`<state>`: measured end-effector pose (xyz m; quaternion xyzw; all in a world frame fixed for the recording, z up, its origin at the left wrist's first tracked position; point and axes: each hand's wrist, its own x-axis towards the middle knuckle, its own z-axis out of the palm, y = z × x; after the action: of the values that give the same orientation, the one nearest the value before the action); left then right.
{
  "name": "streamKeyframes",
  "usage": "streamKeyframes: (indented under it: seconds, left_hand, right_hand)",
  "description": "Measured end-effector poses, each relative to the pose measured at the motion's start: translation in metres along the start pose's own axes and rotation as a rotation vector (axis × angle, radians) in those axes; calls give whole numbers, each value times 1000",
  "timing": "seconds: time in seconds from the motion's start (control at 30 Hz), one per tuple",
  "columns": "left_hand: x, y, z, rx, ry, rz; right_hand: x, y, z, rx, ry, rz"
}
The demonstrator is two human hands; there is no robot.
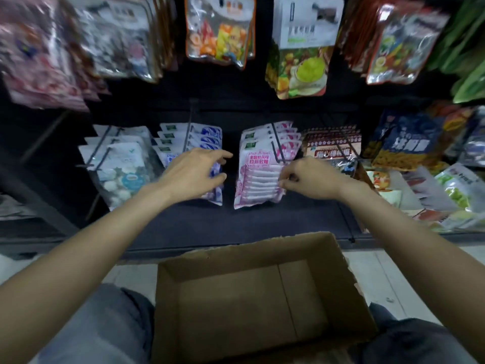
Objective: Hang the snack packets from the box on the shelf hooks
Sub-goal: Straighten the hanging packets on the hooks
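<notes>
A brown cardboard box sits on the floor between my knees, and nothing shows inside it. On the lower shelf, a row of pink and white snack packets hangs from a dark wire hook. Just to its left hangs a row of blue and white packets. My left hand reaches out with relaxed fingers in front of the blue packets, holding nothing. My right hand has its fingers curled at the right edge of the front pink packet, pinching it below the hook tip.
More rows hang on the lower shelf: white packets at the left, a red and brown packet and dark blue bags at the right. Larger bags hang overhead. Loose packets lie at the far right.
</notes>
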<state>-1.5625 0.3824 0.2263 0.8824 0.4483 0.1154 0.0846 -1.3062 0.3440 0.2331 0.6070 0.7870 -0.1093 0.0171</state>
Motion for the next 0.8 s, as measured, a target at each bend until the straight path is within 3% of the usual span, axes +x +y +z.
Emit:
streamKeyframes:
  seconds: [0.07, 0.23, 0.33, 0.47, 0.63, 0.8]
  left_hand:
    - [-20, -3, -39, -13, 79, 91]
    - [-57, -28, -125, 153, 514, 382]
    - [-68, -54, -164, 139, 817, 334]
    - [-73, -101, -203, 24, 1083, 91]
    - [-70, -158, -247, -154, 1227, -85]
    - [-59, -201, -244, 60, 1027, -111]
  right_hand:
    - [-9, -32, -37, 46, 69, -62]
    - [-4, -113, -117, 275, 352, -238]
    - [15, -154, -146, 368, 523, -320]
    - [53, -196, -178, 297, 703, -392]
    - [111, -226, -221, 120, 759, -436]
    - [173, -260, -236, 75, 613, -475]
